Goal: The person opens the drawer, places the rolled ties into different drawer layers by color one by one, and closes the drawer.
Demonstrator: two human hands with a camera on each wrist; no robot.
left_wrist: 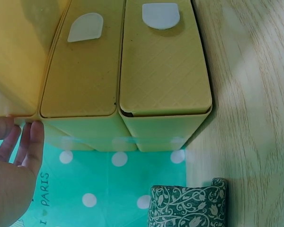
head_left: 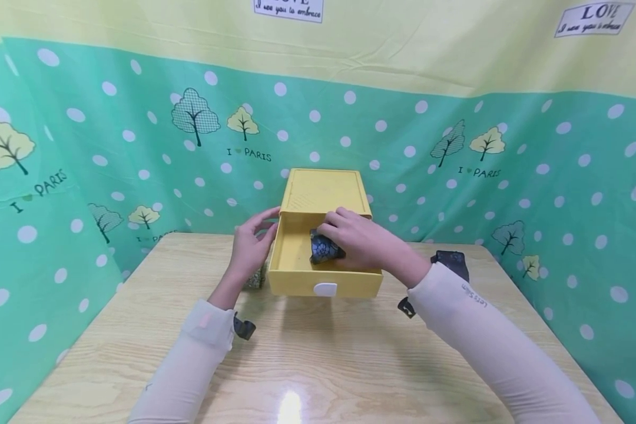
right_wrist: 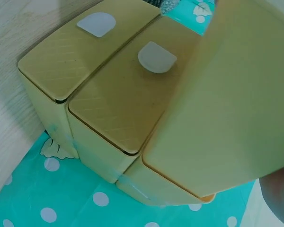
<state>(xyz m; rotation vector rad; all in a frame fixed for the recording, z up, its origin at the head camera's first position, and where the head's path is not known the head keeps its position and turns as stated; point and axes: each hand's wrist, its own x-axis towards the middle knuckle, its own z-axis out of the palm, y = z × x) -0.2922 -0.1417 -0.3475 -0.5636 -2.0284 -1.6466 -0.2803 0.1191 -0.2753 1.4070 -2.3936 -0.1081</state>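
A yellow drawer unit (head_left: pixel 325 191) stands on the table, its top drawer (head_left: pixel 291 238) pulled out. My right hand (head_left: pixel 357 238) reaches into that drawer and grips a dark blue, flower-patterned fabric item (head_left: pixel 325 247), perhaps a folded cloth or pouch; its lower right part is hidden by the hand. My left hand (head_left: pixel 251 244) is at the unit's left side, fingers fairly straight and touching the edge beside the open drawer. In the left wrist view, the fingertips of this left hand (left_wrist: pixel 12 175) meet the frame edge. Only a blurred part of the right hand (right_wrist: pixel 279 194) shows in the right wrist view.
Two closed lower drawers (left_wrist: pixel 165 66) have white tabs. A dark green item with pale floral scrolls (left_wrist: pixel 187 206) lies left of the unit. Another dark patterned item (head_left: pixel 452 264) is on the right, partly behind my sleeve. A green dotted curtain (head_left: pixel 350 129) hangs behind the wooden table (head_left: pixel 350 365).
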